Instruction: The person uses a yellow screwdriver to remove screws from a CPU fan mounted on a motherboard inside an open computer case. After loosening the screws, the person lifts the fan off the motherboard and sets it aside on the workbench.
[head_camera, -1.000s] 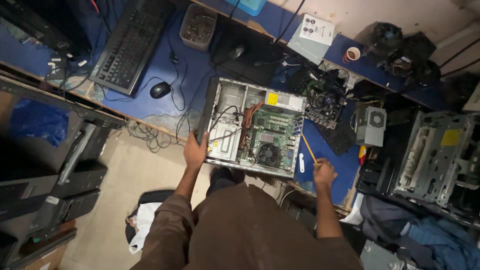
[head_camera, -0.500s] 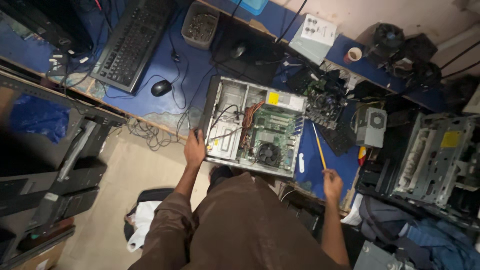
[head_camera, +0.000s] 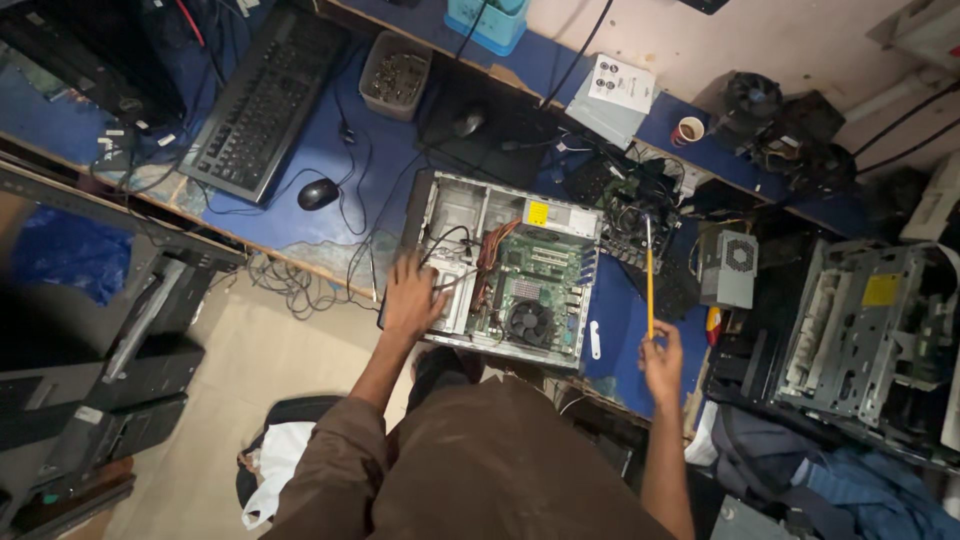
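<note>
Your left hand (head_camera: 412, 295) lay flat, fingers spread, on the near-left edge of the open metal PC case (head_camera: 500, 265), gripping nothing. Case sat on the blue desk (head_camera: 330, 140) at its front edge: bare steel frame, green motherboard (head_camera: 535, 285), round black fan (head_camera: 530, 322). Your right hand (head_camera: 662, 362) pinched a thin yellow screwdriver (head_camera: 649, 280), shaft pointing away, over the narrow blue strip between the case and the grey power supply (head_camera: 728, 268).

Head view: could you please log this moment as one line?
left hand: on open PC case | right hand: holds yellow screwdriver beside case | surface: blue desk
</note>
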